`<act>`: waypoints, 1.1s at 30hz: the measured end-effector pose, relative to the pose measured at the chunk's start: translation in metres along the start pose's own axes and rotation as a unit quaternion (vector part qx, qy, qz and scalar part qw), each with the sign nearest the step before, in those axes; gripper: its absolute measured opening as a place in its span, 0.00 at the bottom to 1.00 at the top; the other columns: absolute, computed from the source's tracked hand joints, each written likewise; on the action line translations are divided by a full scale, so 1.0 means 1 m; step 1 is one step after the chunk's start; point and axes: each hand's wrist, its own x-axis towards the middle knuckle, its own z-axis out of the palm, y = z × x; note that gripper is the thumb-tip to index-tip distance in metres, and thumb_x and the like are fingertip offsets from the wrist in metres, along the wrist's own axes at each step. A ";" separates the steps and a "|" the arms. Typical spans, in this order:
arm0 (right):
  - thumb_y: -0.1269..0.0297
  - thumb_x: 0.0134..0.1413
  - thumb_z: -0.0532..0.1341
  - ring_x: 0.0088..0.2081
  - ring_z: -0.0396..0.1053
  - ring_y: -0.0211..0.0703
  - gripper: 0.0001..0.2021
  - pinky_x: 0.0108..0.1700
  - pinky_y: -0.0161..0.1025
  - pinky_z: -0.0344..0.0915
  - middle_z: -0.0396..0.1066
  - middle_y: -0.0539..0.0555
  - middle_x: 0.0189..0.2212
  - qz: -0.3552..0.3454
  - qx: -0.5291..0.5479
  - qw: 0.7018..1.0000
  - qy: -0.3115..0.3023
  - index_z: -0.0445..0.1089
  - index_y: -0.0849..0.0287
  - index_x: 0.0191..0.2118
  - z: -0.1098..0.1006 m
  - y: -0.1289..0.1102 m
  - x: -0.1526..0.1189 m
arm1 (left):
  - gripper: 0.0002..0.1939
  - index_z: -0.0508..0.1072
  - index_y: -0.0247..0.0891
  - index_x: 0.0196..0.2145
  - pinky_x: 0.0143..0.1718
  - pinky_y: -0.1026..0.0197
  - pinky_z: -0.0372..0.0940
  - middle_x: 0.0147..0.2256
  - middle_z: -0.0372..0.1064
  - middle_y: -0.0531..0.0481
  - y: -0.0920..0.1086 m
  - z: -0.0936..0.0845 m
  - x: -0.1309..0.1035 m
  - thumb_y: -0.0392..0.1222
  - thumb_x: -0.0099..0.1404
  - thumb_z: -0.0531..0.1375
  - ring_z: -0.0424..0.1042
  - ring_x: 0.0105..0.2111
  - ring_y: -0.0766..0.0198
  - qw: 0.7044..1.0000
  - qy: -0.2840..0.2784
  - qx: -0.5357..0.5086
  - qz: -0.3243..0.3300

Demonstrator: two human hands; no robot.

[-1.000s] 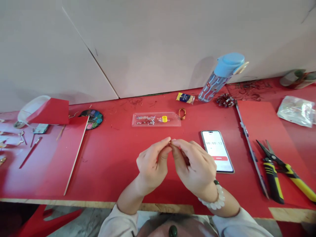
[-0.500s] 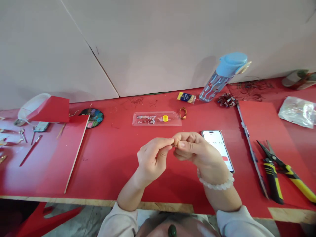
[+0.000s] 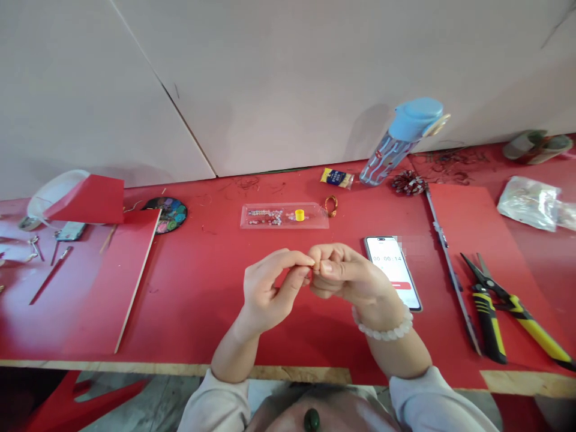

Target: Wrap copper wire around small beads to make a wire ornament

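Note:
Both hands meet over the middle of the red table (image 3: 202, 288), fingertips touching. My left hand (image 3: 272, 291) is closed in a pinch of thumb and forefinger. My right hand (image 3: 344, 276), with a pale bead bracelet (image 3: 387, 332) on its wrist, is also pinched, fingers curled. Whatever lies between the fingertips is too small and hidden to name. Beyond the hands is a clear plastic tray (image 3: 315, 223) with small beads (image 3: 265, 217) and a yellow cap (image 3: 299, 215). A coiled ring of orange-brown cord (image 3: 332, 206) lies at its right end. A phone (image 3: 407, 297) showing a timer is beside my right hand.
Pliers or shears with yellow-black handles (image 3: 490, 318) lie on the right board (image 3: 477, 222). A blue-lidded bottle (image 3: 396, 144) stands by the wall, near a small snack packet (image 3: 336, 178). At left are another red board (image 3: 121, 288) and a round dish of coloured pieces (image 3: 173, 213).
The hands stay pinched together, with the left wrist turned slightly and the thumb and forefinger forming a wider loop. The whole view has shifted a little.

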 end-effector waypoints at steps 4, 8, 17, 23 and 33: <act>0.65 0.61 0.63 0.21 0.63 0.35 0.03 0.25 0.36 0.60 0.70 0.46 0.21 -0.221 -0.354 0.874 0.250 0.73 0.56 0.35 0.018 -0.001 -0.016 | 0.04 0.77 0.38 0.40 0.29 0.73 0.72 0.30 0.80 0.52 -0.003 0.005 0.001 0.34 0.71 0.61 0.78 0.25 0.71 0.997 0.024 0.078 0.012; 0.75 0.57 0.64 0.30 0.76 0.42 0.09 0.50 0.50 0.70 0.80 0.48 0.30 -0.367 -0.610 0.637 0.296 0.74 0.52 0.39 0.029 0.002 -0.021 | 0.04 0.77 0.38 0.41 0.35 0.70 0.76 0.32 0.81 0.50 -0.007 0.011 -0.001 0.35 0.71 0.62 0.81 0.30 0.68 0.985 0.075 0.133 0.082; 0.77 0.62 0.61 0.38 0.77 0.44 0.11 0.39 0.42 0.75 0.78 0.53 0.36 -0.372 -0.602 0.661 0.249 0.71 0.54 0.46 0.028 0.003 -0.022 | 0.03 0.75 0.39 0.41 0.35 0.69 0.76 0.33 0.82 0.50 -0.001 0.007 -0.005 0.36 0.70 0.64 0.83 0.32 0.66 0.988 0.059 0.139 0.043; 0.76 0.66 0.59 0.36 0.74 0.41 0.08 0.39 0.38 0.74 0.77 0.53 0.36 -0.340 -0.625 0.657 0.249 0.71 0.56 0.44 0.027 0.001 -0.023 | 0.12 0.69 0.40 0.38 0.14 0.73 0.58 0.18 0.62 0.62 -0.002 -0.001 0.000 0.51 0.72 0.60 0.63 0.13 0.74 0.964 -0.074 -0.154 -0.205; 0.81 0.65 0.56 0.31 0.68 0.40 0.11 0.36 0.38 0.70 0.74 0.52 0.32 -0.371 -0.667 0.607 0.221 0.70 0.57 0.41 0.025 -0.004 -0.023 | 0.15 0.69 0.37 0.32 0.13 0.69 0.65 0.22 0.73 0.52 -0.013 -0.002 0.004 0.50 0.69 0.64 0.72 0.14 0.67 0.779 -0.197 -0.478 -0.355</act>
